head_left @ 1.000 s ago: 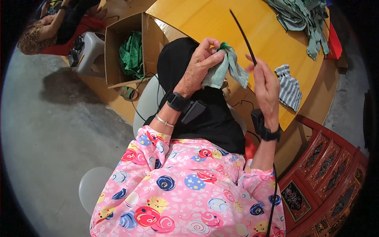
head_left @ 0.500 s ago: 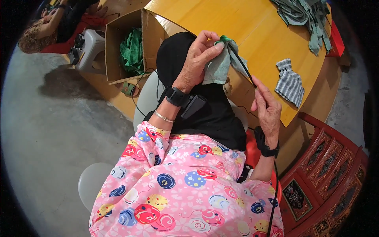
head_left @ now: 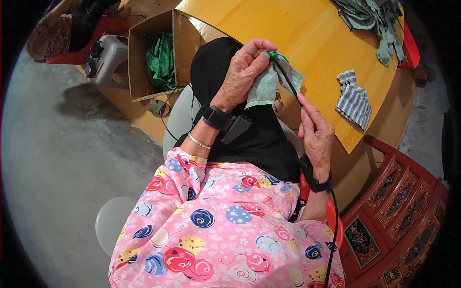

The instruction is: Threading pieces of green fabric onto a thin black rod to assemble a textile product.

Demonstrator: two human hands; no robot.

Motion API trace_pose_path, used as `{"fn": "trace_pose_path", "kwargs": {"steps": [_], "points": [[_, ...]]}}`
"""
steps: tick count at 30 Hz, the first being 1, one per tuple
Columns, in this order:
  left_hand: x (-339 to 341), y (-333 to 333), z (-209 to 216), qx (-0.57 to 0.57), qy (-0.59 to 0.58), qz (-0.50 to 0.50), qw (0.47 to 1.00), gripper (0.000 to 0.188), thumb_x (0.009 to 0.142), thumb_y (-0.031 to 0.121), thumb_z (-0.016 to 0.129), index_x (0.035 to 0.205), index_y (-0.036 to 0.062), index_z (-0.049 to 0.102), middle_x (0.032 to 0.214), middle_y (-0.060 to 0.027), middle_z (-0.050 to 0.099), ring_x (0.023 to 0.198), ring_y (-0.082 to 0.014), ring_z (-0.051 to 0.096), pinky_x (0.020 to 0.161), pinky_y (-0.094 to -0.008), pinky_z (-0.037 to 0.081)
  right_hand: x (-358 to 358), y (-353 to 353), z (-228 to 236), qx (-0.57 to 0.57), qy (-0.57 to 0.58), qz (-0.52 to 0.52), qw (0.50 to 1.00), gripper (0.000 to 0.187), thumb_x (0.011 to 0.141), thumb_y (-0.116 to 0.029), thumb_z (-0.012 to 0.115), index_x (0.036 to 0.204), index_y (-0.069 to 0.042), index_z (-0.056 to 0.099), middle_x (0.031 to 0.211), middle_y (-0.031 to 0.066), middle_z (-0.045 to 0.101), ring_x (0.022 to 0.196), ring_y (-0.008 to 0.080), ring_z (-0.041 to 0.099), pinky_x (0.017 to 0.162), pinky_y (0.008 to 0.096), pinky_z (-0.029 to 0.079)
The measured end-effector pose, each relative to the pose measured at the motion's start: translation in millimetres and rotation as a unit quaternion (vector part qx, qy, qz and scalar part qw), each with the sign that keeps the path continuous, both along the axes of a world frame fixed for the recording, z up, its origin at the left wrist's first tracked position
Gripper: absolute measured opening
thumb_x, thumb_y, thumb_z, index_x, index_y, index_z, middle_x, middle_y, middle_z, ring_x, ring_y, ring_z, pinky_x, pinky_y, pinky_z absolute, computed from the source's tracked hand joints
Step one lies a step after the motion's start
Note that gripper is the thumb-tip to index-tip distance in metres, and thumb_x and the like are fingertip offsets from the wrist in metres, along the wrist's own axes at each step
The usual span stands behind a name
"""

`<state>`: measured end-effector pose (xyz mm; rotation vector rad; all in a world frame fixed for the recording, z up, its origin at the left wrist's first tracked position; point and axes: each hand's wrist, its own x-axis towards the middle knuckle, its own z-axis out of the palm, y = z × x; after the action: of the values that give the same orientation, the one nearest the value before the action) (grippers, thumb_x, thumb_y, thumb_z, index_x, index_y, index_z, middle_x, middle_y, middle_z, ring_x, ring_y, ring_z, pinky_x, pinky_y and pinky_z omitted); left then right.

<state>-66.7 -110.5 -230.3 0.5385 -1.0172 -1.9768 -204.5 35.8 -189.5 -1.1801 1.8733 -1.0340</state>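
My left hand is closed, thumb and fingers pinching the top of a small pale grey-green cloth piece. A bright green part shows at the pinch, and the cloth hangs below my fingers over my lap. In the fingertips of my right hand is a thin black stick, slanting up to the left. Its far end meets the green part beside my left thumb; whether it goes inside the cloth I cannot tell. To the right, a grey-and-white striped cloth piece lies on the yellow wooden table.
Several grey-green cloth pieces are heaped at the table's far right. On the left stands a cardboard box with green cloth inside, beside a grey plastic stool. A carved red wooden chair is at the right. Another person's arm shows far left.
My right hand has shifted a little left, and the black stick now slants more steeply. The cloth hangs slightly lower, while my left hand keeps its pinch almost in place.
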Motion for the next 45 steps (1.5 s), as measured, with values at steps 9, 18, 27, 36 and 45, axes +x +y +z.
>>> {"fn": "trace_pose_path", "kwargs": {"steps": [9,18,27,36,45], "points": [[4,1,-2,-0.003,0.017,0.0,1.0,0.022,0.093,0.02,0.048,0.109,0.0042,0.049,0.087,0.001,0.056,0.073,-0.004,0.056,0.064,-0.0187,0.049,7,-4,-17,-0.024,-0.069,0.005,0.997,0.03,0.09,-0.007,0.051,0.118,-0.016,0.058,0.059,-0.0001,0.052,0.047,0.0044,0.042,0.044,0.0203,0.035],[7,2,-1,-0.041,0.01,-0.02,0.999,0.033,0.094,0.033,0.042,0.112,0.0066,0.05,0.092,-0.0056,0.062,0.065,-0.007,0.057,0.053,-0.0179,0.046,3,-12,-21,-0.009,-0.202,0.028,0.979,0.028,0.091,-0.008,0.049,0.117,-0.008,0.058,0.069,-0.0038,0.051,0.049,0.0031,0.04,0.045,0.0173,0.034],[7,5,-2,-0.091,-0.01,-0.047,0.995,0.031,0.095,0.032,0.041,0.106,0.0066,0.054,0.09,-0.0036,0.062,0.065,-0.007,0.057,0.053,-0.0183,0.047,13,-18,-19,-0.025,-0.263,0.013,0.964,0.026,0.09,-0.007,0.05,0.115,-0.003,0.057,0.093,-0.0001,0.061,0.05,0.0036,0.042,0.046,0.0172,0.036],[2,3,-1,-0.021,0.062,-0.066,0.996,0.046,0.093,0.04,0.039,0.118,0.002,0.047,0.111,-0.0163,0.056,0.102,-0.021,0.056,0.089,-0.0339,0.045,19,-26,-11,-0.055,-0.171,0.003,0.984,0.027,0.091,-0.007,0.049,0.116,-0.007,0.058,0.077,-0.0019,0.057,0.052,0.0038,0.04,0.047,0.018,0.035],[-1,-3,1,-0.089,0.012,0.04,0.995,0.061,0.089,0.052,0.034,0.127,0.0045,0.038,0.115,-0.0167,0.054,0.104,-0.021,0.055,0.089,-0.0321,0.045,17,-26,-9,-0.063,-0.114,0.004,0.991,0.029,0.09,-0.008,0.05,0.118,-0.012,0.058,0.067,-0.0032,0.05,0.051,0.0039,0.038,0.047,0.0186,0.033]]}}
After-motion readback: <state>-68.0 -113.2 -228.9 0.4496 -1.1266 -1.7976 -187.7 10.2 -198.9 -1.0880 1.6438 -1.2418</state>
